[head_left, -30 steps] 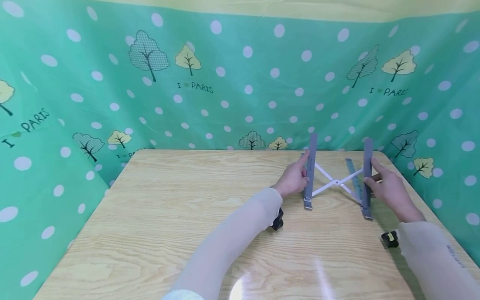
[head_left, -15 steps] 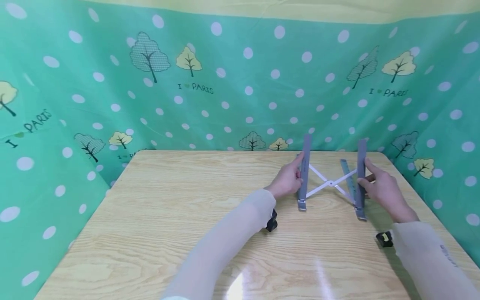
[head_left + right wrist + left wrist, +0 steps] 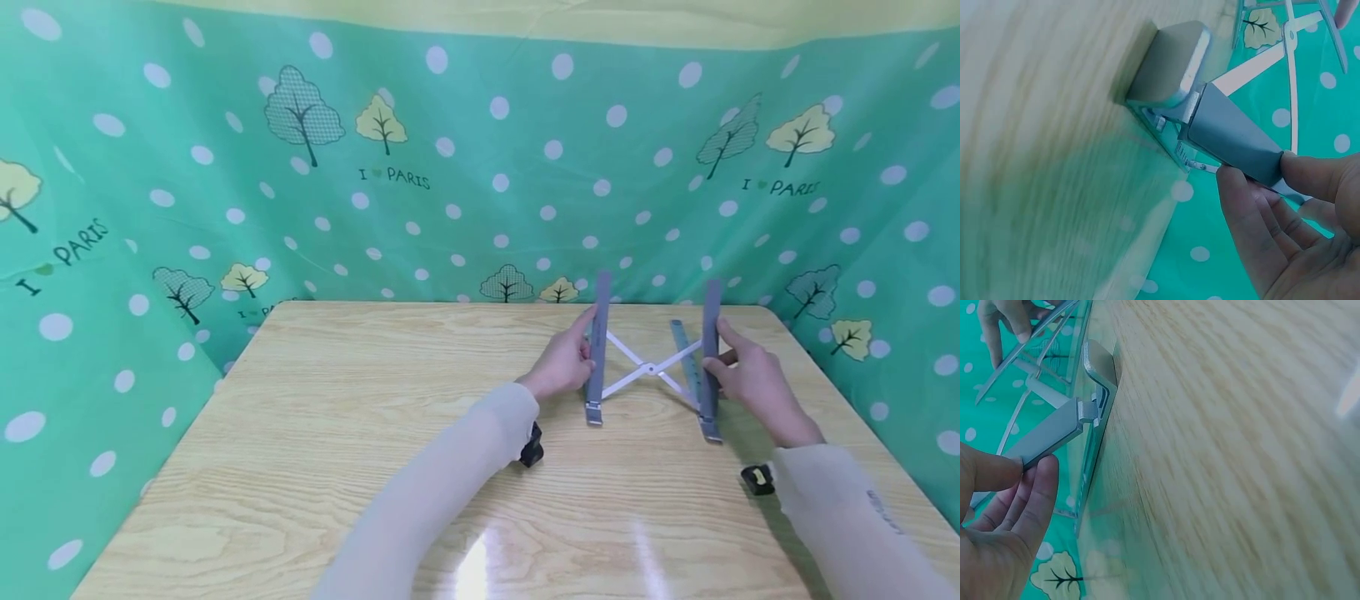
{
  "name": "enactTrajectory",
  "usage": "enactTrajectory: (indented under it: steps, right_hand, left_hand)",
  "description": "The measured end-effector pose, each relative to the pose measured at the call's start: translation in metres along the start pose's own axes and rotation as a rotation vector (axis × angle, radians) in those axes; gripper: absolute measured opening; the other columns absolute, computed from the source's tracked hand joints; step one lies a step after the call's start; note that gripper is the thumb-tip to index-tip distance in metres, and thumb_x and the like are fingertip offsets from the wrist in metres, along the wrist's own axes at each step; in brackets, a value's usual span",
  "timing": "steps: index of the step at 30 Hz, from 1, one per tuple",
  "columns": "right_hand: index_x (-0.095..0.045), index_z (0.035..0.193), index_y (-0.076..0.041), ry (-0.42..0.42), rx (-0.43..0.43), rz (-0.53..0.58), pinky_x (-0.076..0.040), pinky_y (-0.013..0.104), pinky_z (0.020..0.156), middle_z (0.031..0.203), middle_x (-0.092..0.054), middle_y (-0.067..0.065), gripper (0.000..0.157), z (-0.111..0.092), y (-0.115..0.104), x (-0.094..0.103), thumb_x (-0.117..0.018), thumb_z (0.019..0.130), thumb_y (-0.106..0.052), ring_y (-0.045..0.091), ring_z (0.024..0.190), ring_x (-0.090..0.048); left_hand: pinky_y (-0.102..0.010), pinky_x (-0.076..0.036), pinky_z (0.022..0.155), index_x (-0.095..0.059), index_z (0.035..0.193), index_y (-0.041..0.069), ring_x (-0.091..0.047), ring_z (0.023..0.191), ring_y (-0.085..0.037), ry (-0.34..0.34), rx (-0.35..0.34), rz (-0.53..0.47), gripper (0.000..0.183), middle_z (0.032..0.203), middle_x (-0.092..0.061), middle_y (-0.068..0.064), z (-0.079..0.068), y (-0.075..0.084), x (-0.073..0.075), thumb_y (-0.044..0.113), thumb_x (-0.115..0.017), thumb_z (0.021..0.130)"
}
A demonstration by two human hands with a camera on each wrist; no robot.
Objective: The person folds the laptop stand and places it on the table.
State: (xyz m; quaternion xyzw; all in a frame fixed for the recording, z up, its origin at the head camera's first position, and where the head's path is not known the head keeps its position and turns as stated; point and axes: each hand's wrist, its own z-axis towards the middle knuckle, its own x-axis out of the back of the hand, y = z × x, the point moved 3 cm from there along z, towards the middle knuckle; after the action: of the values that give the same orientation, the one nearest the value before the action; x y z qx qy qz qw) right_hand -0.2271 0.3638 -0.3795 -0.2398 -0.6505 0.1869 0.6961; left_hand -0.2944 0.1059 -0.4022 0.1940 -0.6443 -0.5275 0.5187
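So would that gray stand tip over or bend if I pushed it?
The stand probably won't tip easily, because its sides stand wide apart. It looks stiff, with straight, metal-looking bars. A sideways push might fold it, though, since the bars cross at a pivot.

Arms (image 3: 442,483) outstretched; left hand (image 3: 561,365), right hand (image 3: 761,385) pinching (thumbs (image 3: 1316,174) opposing fingers (image 3: 1040,490)).

Grey X-braced metal stand (image 3: 651,368): on pale wood-grain table (image 3: 337,433), between left hand (image 3: 562,364) and right hand (image 3: 763,385), one flat grey rail (image 3: 600,343) in each. Green polka-dotted fabric curtain (image 3: 465,167): behind both hands; also left of the left, right of the right.
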Motion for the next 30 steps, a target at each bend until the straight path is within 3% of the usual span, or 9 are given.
enactTrajectory:
  steps: [8, 18, 26, 30]
  right_hand:
    - [-0.003, 0.153, -0.012, 0.017, 0.026, -0.005, -0.052, 0.032, 0.056, 0.104, -0.056, 0.030, 0.071, 0.001, -0.006, -0.005, -0.050, 0.099, -0.017, 0.025, 0.071, -0.063]
    - [0.000, 0.153, -0.017, -0.025, -0.007, 0.015, -0.049, 0.031, 0.056, 0.108, -0.055, 0.027, 0.071, 0.005, -0.017, -0.013, -0.048, 0.101, -0.019, 0.025, 0.075, -0.059]
    - [-0.002, 0.153, -0.014, -0.017, 0.029, 0.009, -0.050, 0.031, 0.055, 0.104, -0.058, 0.026, 0.071, 0.007, -0.029, -0.019, -0.049, 0.100, -0.016, 0.024, 0.073, -0.060]
    - [-0.003, 0.153, -0.014, -0.021, 0.031, 0.009, -0.049, 0.031, 0.057, 0.105, -0.058, 0.026, 0.071, 0.008, -0.034, -0.023, -0.050, 0.100, -0.016, 0.025, 0.076, -0.061]
  left_hand:
    - [-0.021, -0.053, 0.060, -0.007, 0.153, 0.035, -0.055, 0.071, -0.013, 0.004, -0.018, 0.060, 0.103, 0.084, -0.057, -0.003, -0.007, -0.001, 0.009, -0.011, -0.063, 0.081]
    - [-0.023, -0.053, 0.059, -0.007, 0.154, 0.034, -0.056, 0.070, -0.014, 0.011, -0.009, 0.075, 0.101, 0.082, -0.058, -0.004, -0.012, -0.007, 0.020, -0.010, -0.062, 0.082]
    - [-0.023, -0.054, 0.060, -0.006, 0.153, 0.039, -0.057, 0.070, -0.015, 0.028, 0.014, 0.062, 0.102, 0.084, -0.059, -0.005, -0.019, -0.014, 0.029, -0.010, -0.062, 0.083]
    - [-0.023, -0.054, 0.061, -0.007, 0.154, 0.035, -0.058, 0.072, -0.015, 0.035, 0.017, 0.057, 0.101, 0.084, -0.058, -0.005, -0.023, -0.017, 0.035, -0.011, -0.062, 0.082]
